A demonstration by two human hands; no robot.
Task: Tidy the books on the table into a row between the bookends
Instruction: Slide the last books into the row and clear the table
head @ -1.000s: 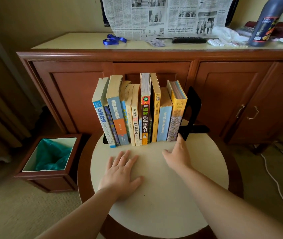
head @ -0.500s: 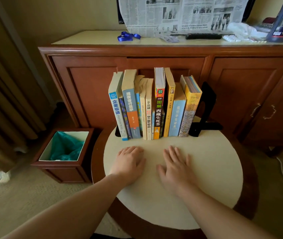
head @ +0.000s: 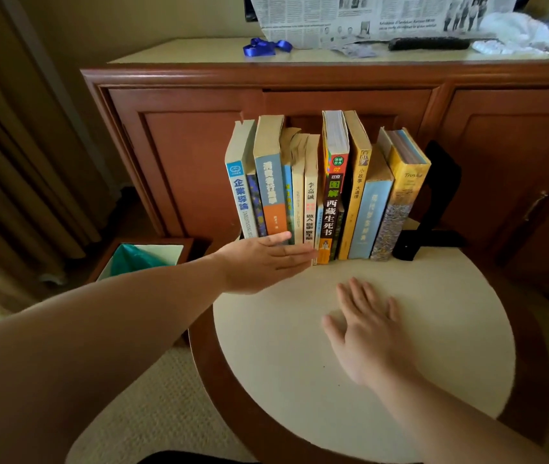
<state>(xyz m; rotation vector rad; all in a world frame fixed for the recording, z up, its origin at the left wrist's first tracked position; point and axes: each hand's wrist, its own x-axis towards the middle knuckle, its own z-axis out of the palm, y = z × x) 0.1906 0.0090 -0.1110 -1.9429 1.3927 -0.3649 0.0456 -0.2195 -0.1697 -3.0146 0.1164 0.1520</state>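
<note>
The round table (head: pixel 433 329) carries the row of books (head: pixel 326 195), which stands upright at its far edge, directly beyond both hands. The black bookend (head: pixel 433 209) closes the row well to the right of the left hand; the other bookend is hidden behind that hand and I cannot make it out.

The left hand (head: pixel 263 262) lies edge-on with fingers straight, flat against the bottoms of the left-side spines, gripping nothing. The right hand (head: pixel 370 333) rests spread and flat on the tabletop, nearer me than the row, also holding nothing.

The risk, as I judge it: a push low on the spines could tip the tall books backward off the table edge, or skew the leaning yellow book (head: pixel 403 195) against the bookend.

Readable on the spines: "企業導論" just above the left hand's wrist, "李嘉誠" above its fingertips, "图解 西藏生死书" just right of them, then "小故事 大道理", and "Troyka" farthest right.
</note>
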